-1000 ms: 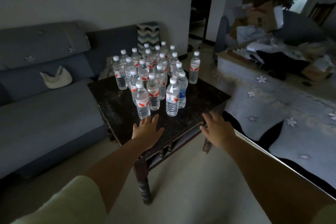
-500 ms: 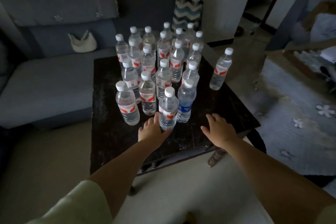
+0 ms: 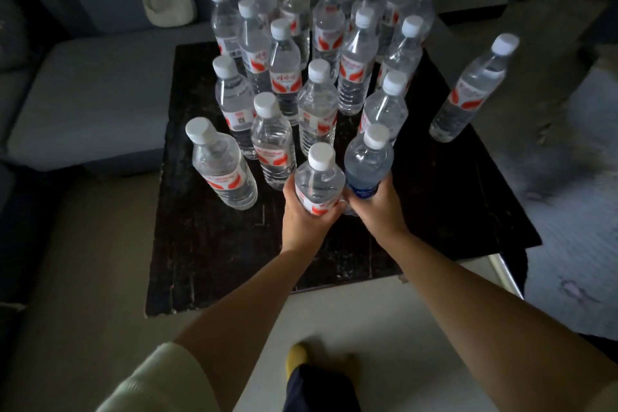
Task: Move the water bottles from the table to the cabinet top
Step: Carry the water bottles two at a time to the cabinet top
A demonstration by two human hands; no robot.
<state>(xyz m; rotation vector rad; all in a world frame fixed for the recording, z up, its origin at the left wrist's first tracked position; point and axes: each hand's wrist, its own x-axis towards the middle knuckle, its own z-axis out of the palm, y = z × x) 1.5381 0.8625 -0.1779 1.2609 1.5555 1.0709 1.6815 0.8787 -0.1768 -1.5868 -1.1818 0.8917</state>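
You are gripping one bottle in each hand at the near edge of the bottle cluster. Your left hand [image 3: 309, 217] is wrapping its fingers around the lower body of the red-label bottle [image 3: 319, 182], with the thumb curling across the label. Your right hand [image 3: 376, 204] is closing around the blue-label bottle [image 3: 368, 164], holding it low on the body. The two held bottles are standing upright and touching each other; whether their bases are resting on the table [image 3: 451, 204] is not visible, because your hands are covering them.

The remaining bottles [image 3: 284, 73] are standing upright on the dark wooden table in a tight group behind your hands. One single bottle [image 3: 468, 100] is standing well apart from the group, near the right edge of the table. Another front-left bottle [image 3: 222, 170] is standing just beside your left hand.

A grey sofa [image 3: 93, 94] is sitting to the left of the table, with a pale bag [image 3: 165, 7] lying on it. Your foot in a yellow sock [image 3: 296, 356] is showing on the floor below your arms.
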